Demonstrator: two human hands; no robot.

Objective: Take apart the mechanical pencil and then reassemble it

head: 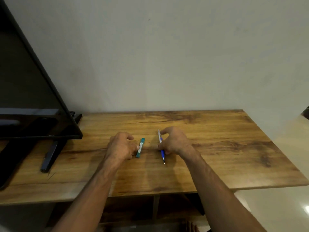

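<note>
A mechanical pencil [162, 152] with a blue grip, a pale barrel and a metal tip lies on the wooden table [217, 148], its tip pointing toward me. My right hand [175, 141] rests over its right side, fingertips touching the barrel. A small teal lead case [140, 147] with a white label lies to the left of the pencil. My left hand [121, 146] sits beside the case, thumb and fingers touching its left edge. Whether either hand has a firm grip is unclear.
A black flat screen [33, 97] on a dark stand [50, 156] occupies the table's left part. A plain wall rises behind the table. The table's front edge runs near my forearms, with a shelf [150, 210] below and pale floor at the right.
</note>
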